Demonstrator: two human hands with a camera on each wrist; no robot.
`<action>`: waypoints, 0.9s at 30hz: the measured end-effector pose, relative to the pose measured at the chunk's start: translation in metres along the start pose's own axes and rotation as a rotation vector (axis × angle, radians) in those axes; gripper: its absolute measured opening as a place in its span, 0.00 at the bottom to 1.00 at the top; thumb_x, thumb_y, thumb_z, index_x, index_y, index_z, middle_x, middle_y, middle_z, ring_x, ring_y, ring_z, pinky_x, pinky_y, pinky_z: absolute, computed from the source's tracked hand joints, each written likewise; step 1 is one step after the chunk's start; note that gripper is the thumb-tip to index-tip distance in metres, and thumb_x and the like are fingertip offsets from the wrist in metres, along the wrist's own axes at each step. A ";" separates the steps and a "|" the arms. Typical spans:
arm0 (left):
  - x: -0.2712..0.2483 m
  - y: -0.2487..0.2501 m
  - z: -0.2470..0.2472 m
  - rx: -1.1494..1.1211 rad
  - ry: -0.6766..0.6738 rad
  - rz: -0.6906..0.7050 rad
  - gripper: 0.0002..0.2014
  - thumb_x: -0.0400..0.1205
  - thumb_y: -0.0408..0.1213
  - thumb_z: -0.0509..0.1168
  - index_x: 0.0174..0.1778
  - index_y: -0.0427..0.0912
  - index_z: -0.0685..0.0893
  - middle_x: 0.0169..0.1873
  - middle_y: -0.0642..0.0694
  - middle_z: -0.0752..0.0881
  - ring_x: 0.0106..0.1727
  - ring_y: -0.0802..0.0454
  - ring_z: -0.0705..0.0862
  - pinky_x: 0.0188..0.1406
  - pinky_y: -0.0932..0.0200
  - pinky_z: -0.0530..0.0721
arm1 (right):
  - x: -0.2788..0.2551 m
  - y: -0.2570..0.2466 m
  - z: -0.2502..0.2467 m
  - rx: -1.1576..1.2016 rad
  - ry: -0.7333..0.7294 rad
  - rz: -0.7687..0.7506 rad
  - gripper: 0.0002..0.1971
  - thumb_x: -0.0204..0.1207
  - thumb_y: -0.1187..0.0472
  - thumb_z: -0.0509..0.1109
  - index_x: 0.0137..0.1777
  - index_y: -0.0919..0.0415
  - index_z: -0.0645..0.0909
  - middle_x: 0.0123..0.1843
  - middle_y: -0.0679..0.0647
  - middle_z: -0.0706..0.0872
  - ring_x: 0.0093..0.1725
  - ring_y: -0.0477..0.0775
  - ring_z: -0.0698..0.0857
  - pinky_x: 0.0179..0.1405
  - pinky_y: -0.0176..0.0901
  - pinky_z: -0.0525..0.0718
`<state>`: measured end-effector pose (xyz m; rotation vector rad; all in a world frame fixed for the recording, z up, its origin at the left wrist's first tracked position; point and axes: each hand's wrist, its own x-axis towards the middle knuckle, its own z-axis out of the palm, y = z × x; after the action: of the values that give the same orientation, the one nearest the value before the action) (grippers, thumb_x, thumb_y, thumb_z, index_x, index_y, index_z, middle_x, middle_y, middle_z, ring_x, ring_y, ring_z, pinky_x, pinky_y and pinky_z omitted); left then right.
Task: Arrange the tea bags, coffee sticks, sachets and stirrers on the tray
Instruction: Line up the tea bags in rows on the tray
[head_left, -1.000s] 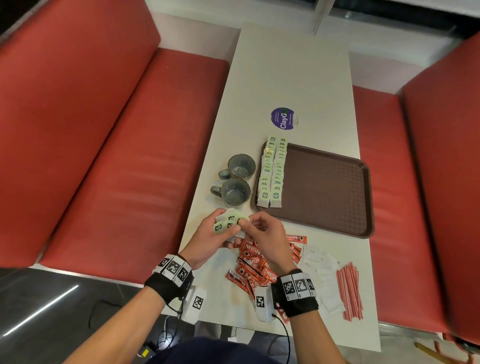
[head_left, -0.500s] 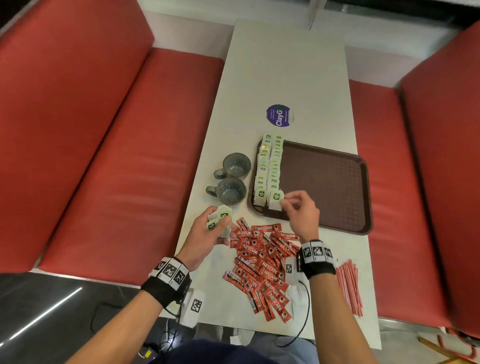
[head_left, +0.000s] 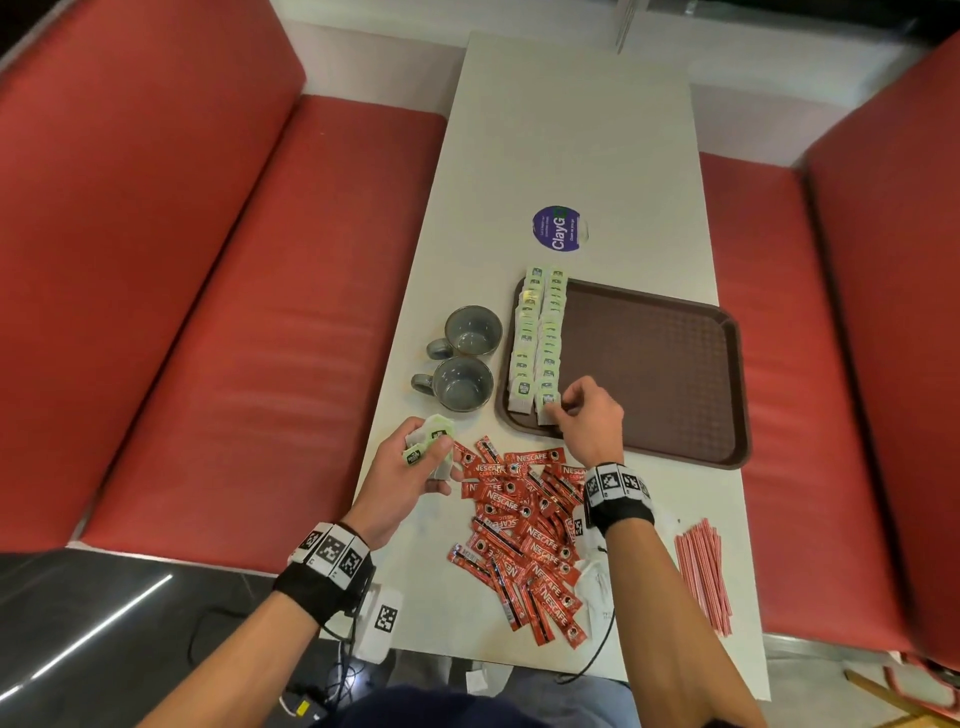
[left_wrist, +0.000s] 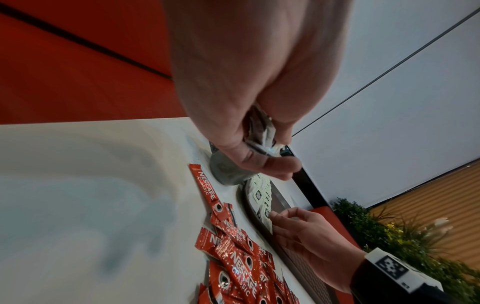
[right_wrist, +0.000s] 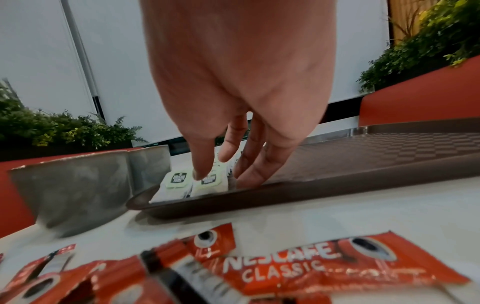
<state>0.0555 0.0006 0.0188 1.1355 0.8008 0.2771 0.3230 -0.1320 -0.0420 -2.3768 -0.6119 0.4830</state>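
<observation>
Nearest the person, a heap of red coffee sticks (head_left: 524, 535) lies on the white table (head_left: 566, 130), with white sachets (head_left: 597, 587) partly under the right arm and pink stirrers (head_left: 704, 579) off to the right. The left hand (head_left: 410, 470) has its fingers curled round a small bunch of tea bags (head_left: 431, 441) – just above the table edge. Beyond, the right hand (head_left: 589, 415) reaches over the brown tray (head_left: 649, 364), fingers extended, a fingertip touching the front tea bag (right_wrist: 209, 181) of two rows (head_left: 537, 338) along the tray's left side. Two grey cups (head_left: 465, 358) stand just left of the tray.
</observation>
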 end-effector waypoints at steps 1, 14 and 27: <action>0.000 -0.001 0.000 0.000 0.003 -0.001 0.14 0.91 0.41 0.70 0.65 0.34 0.81 0.53 0.30 0.91 0.48 0.38 0.93 0.41 0.48 0.90 | -0.001 -0.001 0.003 -0.008 -0.012 0.005 0.14 0.79 0.55 0.85 0.48 0.52 0.80 0.49 0.49 0.86 0.47 0.50 0.86 0.46 0.45 0.84; -0.002 -0.001 -0.003 -0.033 0.049 -0.019 0.14 0.91 0.41 0.71 0.64 0.34 0.82 0.54 0.29 0.90 0.48 0.36 0.93 0.39 0.51 0.90 | -0.006 -0.016 0.034 0.033 0.139 0.116 0.13 0.79 0.60 0.85 0.54 0.54 0.82 0.57 0.53 0.85 0.55 0.56 0.87 0.57 0.58 0.92; -0.001 0.002 -0.009 -0.041 0.072 -0.030 0.13 0.91 0.41 0.71 0.64 0.34 0.82 0.51 0.35 0.91 0.47 0.37 0.93 0.41 0.50 0.91 | 0.020 -0.010 0.033 0.096 0.194 0.136 0.17 0.87 0.56 0.77 0.72 0.60 0.84 0.60 0.57 0.89 0.60 0.58 0.88 0.58 0.45 0.80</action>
<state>0.0488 0.0075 0.0189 1.0790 0.8715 0.3095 0.3204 -0.0987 -0.0634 -2.3473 -0.3338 0.3264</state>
